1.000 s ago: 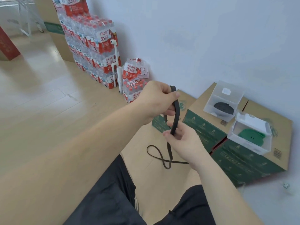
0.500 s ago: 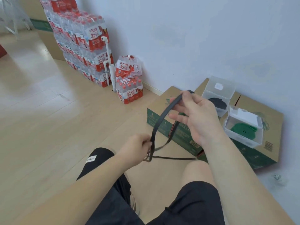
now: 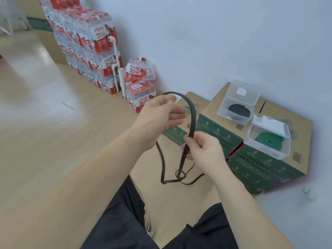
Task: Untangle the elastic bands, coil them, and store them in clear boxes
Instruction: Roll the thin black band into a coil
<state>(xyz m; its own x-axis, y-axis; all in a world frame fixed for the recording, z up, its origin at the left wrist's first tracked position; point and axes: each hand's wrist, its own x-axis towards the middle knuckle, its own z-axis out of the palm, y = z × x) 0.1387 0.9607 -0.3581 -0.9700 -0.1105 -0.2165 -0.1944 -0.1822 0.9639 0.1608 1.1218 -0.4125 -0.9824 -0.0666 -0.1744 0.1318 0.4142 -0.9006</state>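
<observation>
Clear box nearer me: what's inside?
A coiled green band lies in the clear box. Its cloudy front wall hides the floor just behind it.

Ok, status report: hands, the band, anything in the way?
Left hand holds black band at its arch, right hand pinches it lower. Dangling end twisted, not yet coiled. Both clear boxes open: black coil, green coil inside.

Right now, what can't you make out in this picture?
- Head view: how the left hand holds the band, smeared by motion.
- Head view: the band's run under the right hand, hidden by it.
- Head view: the lid label, too small to read.
- Head view: the floor scrap, blurred.
</observation>
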